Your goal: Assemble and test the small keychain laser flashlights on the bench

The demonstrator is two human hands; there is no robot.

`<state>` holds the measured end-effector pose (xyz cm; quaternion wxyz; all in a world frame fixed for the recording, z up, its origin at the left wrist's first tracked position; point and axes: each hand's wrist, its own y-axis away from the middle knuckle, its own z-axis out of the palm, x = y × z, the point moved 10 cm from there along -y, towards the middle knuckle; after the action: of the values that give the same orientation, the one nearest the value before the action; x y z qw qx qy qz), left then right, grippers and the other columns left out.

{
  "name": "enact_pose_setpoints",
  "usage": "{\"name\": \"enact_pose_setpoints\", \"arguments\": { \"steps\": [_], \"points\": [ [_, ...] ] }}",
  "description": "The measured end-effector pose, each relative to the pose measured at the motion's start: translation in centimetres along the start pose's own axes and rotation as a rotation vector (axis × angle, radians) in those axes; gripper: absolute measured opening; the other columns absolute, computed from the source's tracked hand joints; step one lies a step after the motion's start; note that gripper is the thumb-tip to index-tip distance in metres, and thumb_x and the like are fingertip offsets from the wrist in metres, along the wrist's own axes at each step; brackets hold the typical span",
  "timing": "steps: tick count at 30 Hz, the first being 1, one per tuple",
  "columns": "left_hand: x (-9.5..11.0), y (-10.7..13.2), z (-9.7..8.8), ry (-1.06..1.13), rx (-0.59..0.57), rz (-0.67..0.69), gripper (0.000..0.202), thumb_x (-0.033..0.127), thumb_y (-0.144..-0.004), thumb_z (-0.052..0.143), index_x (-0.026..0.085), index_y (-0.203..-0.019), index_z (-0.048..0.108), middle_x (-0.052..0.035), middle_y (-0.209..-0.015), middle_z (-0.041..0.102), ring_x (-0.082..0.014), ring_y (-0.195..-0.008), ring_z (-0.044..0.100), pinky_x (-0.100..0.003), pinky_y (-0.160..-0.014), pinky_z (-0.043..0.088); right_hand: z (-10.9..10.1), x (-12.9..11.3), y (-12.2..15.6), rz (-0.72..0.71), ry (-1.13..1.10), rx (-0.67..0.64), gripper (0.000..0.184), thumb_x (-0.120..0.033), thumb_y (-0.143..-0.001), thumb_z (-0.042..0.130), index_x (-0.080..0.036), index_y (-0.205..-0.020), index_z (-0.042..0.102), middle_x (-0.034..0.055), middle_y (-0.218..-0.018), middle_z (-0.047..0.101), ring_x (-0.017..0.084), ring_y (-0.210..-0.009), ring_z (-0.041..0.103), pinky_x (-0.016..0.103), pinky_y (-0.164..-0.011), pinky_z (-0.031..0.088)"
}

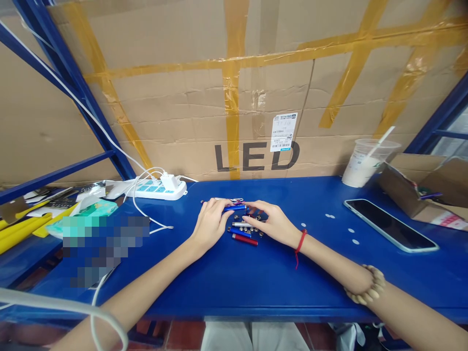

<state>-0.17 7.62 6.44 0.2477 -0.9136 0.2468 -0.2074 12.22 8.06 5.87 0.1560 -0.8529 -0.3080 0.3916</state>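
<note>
My left hand [212, 222] is closed round a slim blue metal tube [236, 208], like a mini flashlight, held level above the table. At the tube's right end, the fingers of my right hand [270, 222] curl in, thumb and forefinger near each other; what they pinch, if anything, is too small to make out. Below lie a silver tube [242, 224], another blue tube [239, 232] and a red tube [244, 239]. Small round metal pieces, like button cells [261, 234], are scattered around them. Behind my left fingers, further tubes with a clip [237, 200] are partly hidden.
A white power strip [161, 189] with cables stands back left, near a teal packet [84, 217]. To the right are a phone [389, 224], a drink cup with a straw [365, 163] and an open cardboard box [420, 195]. A large carton [183, 117] walls the back.
</note>
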Motion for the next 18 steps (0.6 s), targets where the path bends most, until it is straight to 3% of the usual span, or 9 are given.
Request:
{"name": "enact_pose_setpoints", "arguments": {
  "steps": [5,15,18],
  "points": [
    [0.2,0.2,0.0,0.044,0.017,-0.001,0.017,0.024,-0.092,0.039,0.02,-0.102,0.051,-0.0046,-0.105,0.062,-0.0187,-0.097,0.054,-0.034,-0.084,0.038,-0.6,-0.6,0.1,-0.001,-0.01,0.053,0.021,-0.035,-0.087,0.05,-0.02,-0.092,0.065,0.0041,-0.088,0.067,0.017,-0.076,0.062,0.027,-0.067,0.05],
    [-1.4,0.2,0.0,0.213,0.025,-0.175,0.019,0.026,-0.092,0.037,0.021,-0.104,0.05,-0.0048,-0.105,0.061,-0.0189,-0.098,0.054,-0.038,-0.09,0.04,-1.6,0.0,0.3,0.027,-0.1,0.096,0.029,-0.028,-0.09,0.043,-0.024,-0.112,0.062,0.0044,-0.097,0.069,0.019,-0.087,0.064,0.03,-0.076,0.051],
    [-1.7,0.3,0.3,0.245,0.037,-0.19,0.019,0.028,-0.091,0.037,0.021,-0.103,0.05,-0.005,-0.105,0.061,-0.019,-0.1,0.054,-0.039,-0.092,0.04,-1.2,0.2,0.4,0.032,-0.1,0.088,0.033,-0.029,-0.091,0.038,-0.024,-0.118,0.058,0.0044,-0.097,0.068,0.016,-0.077,0.064,0.03,-0.073,0.052]
  ]
}}
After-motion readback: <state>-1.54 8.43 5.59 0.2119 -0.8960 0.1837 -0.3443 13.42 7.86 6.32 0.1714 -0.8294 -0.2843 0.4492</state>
